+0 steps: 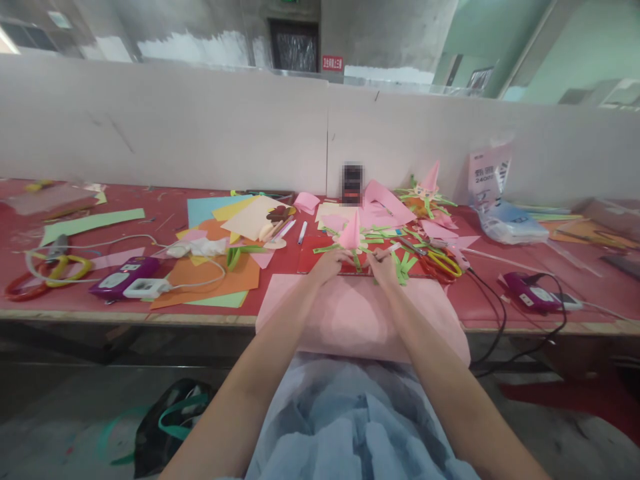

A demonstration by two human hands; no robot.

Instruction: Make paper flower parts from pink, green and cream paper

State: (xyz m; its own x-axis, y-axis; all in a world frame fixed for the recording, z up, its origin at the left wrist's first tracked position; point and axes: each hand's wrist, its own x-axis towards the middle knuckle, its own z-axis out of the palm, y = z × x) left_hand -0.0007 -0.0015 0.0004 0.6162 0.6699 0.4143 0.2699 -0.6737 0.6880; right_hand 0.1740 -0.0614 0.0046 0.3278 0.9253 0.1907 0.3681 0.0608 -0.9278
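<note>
Hands (356, 265) at both sides, pink paper cone (349, 233) between them.

Ahead of me stands a white partition (200, 127), a vertical seam near its middle. Beyond: grey wall (390, 33) with white patches, dark doorway (294, 45), small red sign (333, 63) to its right. Far right wall (590, 50) is pale green. My table (480, 300) has a red top; grey floor (65, 400) beneath. Light is soft.
</note>
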